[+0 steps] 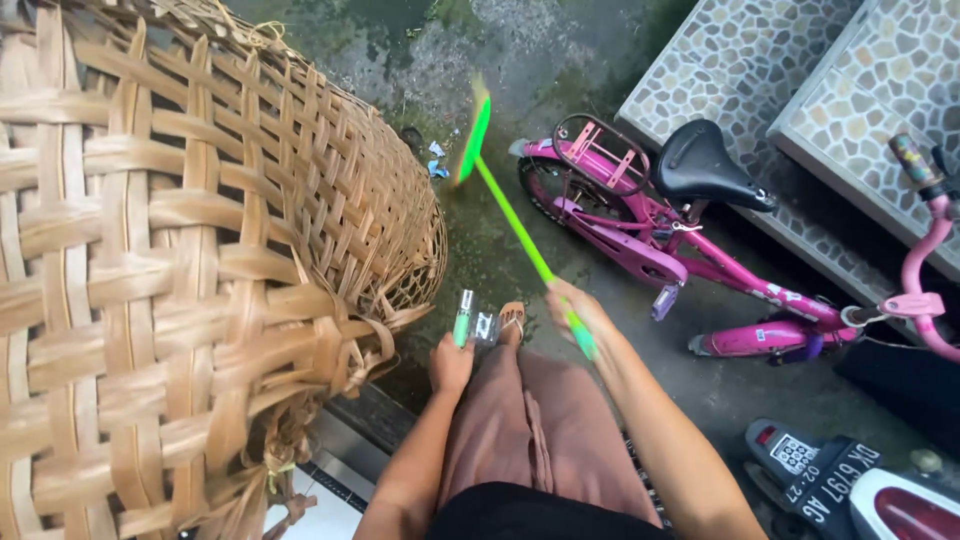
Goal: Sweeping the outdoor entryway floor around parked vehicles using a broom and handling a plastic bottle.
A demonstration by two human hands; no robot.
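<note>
On damp, moss-stained concrete beside pebble-faced steps, a person's right hand (pixel 575 308) gripped the handle of a green broom (pixel 505 215), its blurred head on the ground just left of a pink child's bicycle (pixel 640 235). The left hand (pixel 450 362) closed around a green dustpan handle (pixel 464 318), its pan hard to make out. Left of the bicycle loomed a coarse woven bamboo basket (pixel 180 260), cut off by the frame.
</note>
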